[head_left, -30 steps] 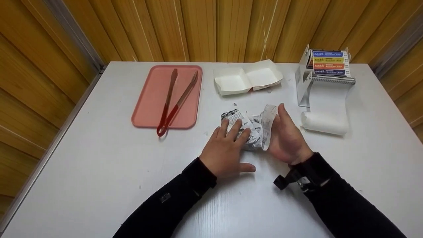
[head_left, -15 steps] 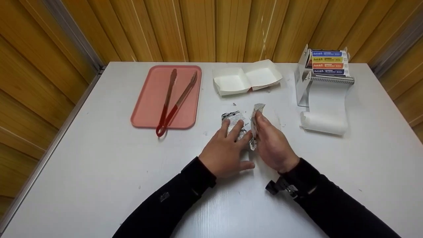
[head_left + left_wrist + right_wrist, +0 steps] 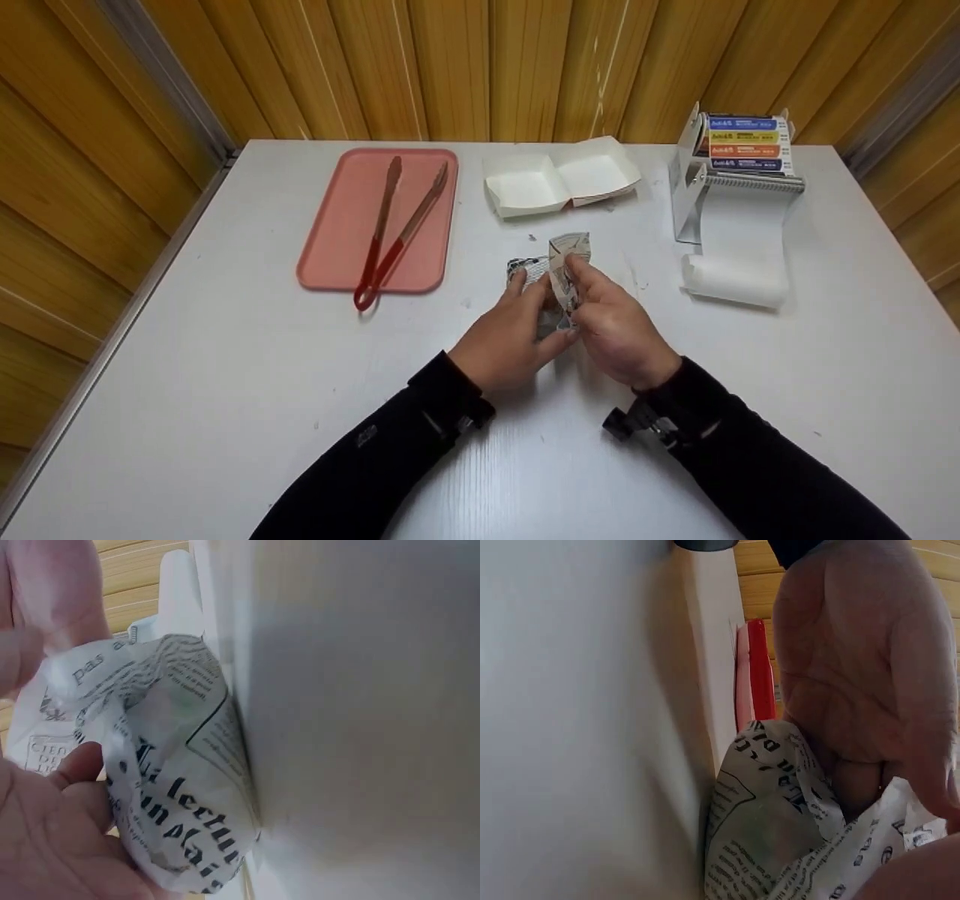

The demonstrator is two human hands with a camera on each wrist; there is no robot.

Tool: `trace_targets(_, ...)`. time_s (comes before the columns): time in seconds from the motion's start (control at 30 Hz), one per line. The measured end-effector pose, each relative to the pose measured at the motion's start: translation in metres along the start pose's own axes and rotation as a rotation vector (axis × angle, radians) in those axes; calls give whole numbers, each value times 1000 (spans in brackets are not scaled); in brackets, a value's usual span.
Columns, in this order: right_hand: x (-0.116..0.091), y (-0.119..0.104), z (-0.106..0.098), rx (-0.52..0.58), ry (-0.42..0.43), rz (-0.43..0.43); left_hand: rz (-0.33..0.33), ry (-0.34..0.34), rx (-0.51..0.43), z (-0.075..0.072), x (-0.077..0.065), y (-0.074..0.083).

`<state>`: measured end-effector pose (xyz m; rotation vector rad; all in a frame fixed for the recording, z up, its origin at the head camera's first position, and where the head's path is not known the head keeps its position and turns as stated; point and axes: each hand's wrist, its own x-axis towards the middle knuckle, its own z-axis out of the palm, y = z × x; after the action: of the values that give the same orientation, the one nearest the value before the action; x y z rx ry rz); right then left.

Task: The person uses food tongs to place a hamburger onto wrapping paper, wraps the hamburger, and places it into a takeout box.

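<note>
A bundle wrapped in white newsprint-style paper (image 3: 195,787) lies on the table between both hands. A faint green tint shows through its end in the left wrist view. My left hand (image 3: 499,337) arches over the bundle's left side, fingers bent on top and thumb reaching round the near side. Between thumb and fingers, my right hand (image 3: 619,330) pinches a raised flap of the wrapping paper (image 3: 570,247). The left thumb tip is right at the right hand's fingers. In the right wrist view, the left palm (image 3: 840,667) is over the bundle's edge. The wrapped contents are hidden.
A pink tray (image 3: 337,225) with red-handled tongs (image 3: 386,259) on it is at the back left. Behind the bundle stands an open white paper box (image 3: 525,187). At the back right, a metal dispenser (image 3: 686,195) has a white paper roll (image 3: 735,281) hanging down its front.
My right hand has moved left, folding the paper flap toward the bundle, and its thumb has closed on the flap. The left thumb and fingers have drawn in around the bundle.
</note>
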<state>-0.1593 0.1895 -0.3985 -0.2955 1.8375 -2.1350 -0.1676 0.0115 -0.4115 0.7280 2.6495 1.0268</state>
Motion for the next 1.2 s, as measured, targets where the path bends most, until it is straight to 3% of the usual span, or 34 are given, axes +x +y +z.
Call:
trace_targets(0.23, 3, 0, -23, -604, 14, 12, -37, 20, 26, 0, 3, 1)
trace_targets(0.37, 4, 2, -32, -822, -24, 10, -21, 67, -14, -1, 2, 0)
trace_targets(0.53, 6, 5, -29, -930, -86, -4, 33, 124, -110, 0, 2, -3)
trace_targets(0.63, 7, 6, -23, -982, -96, -2, 39, 155, -226, 2, 3, -4)
trace_targets(0.77, 8, 7, -17, -1029, -121, 7, -50, 219, -439, 3, 7, -5)
trace_targets(0.83, 8, 7, -14, -1034, -133, 0, -113, 270, -501, 1, 10, -6)
trace_targets(1.03, 6, 6, -15, -959, -170, -44, -210, 406, -518, -5, 20, -14)
trace_targets(1.2, 9, 3, -30, -890, -146, -43, -234, 423, -557, -8, 21, -18)
